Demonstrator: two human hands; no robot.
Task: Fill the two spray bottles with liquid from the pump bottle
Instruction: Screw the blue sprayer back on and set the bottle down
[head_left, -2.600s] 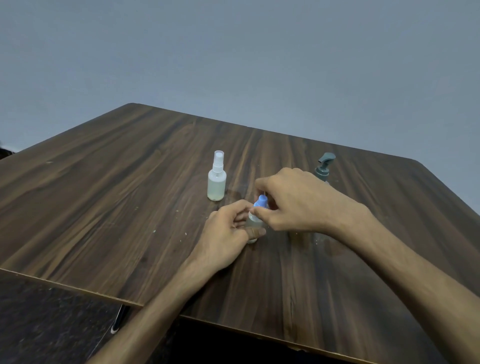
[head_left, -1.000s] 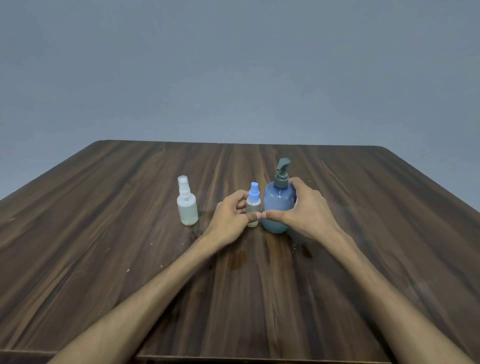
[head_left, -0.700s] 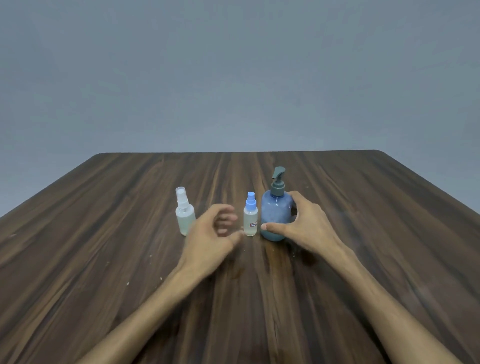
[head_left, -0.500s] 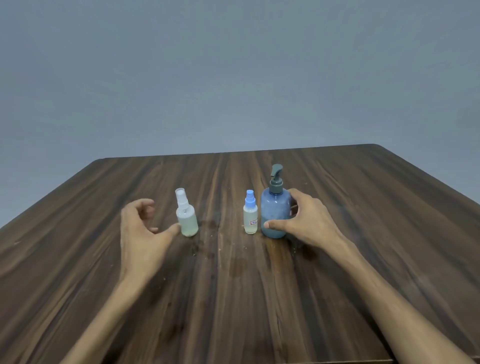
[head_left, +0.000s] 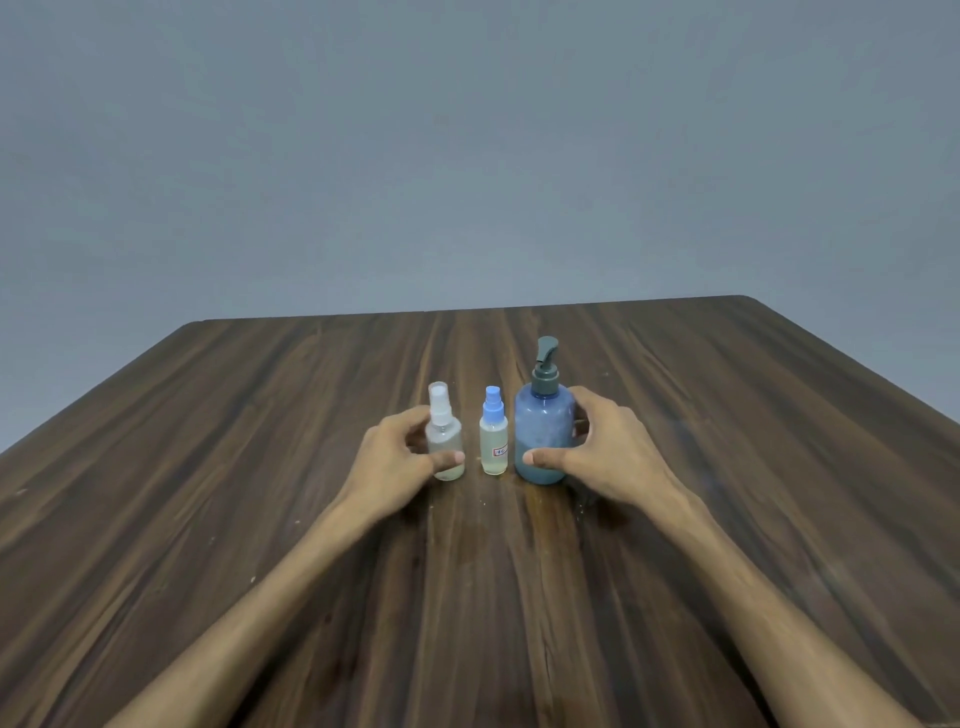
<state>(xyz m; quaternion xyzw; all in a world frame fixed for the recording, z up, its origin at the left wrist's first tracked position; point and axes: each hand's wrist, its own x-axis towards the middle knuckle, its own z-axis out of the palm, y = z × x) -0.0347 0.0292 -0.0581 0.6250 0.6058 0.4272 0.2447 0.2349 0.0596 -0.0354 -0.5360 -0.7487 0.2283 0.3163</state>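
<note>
Three bottles stand upright in a row at the middle of the wooden table (head_left: 208, 467). The white-capped spray bottle (head_left: 444, 434) is on the left, with pale liquid low in it; my left hand (head_left: 395, 462) grips it, thumb across its front. The small blue-capped spray bottle (head_left: 493, 434) stands free in the middle, holding pale yellowish liquid. The blue pump bottle (head_left: 544, 426) with a grey pump head is on the right; my right hand (head_left: 608, 457) grips its body from the right, thumb at its lower front.
A damp patch (head_left: 540, 514) darkens the wood just in front of the bottles. The table's far edge runs below a plain grey wall (head_left: 467, 156).
My left hand let go of the blue-capped bottle, swung left, took hold of the white-capped bottle and brought it in beside the other two. My right hand stayed on the pump bottle.
</note>
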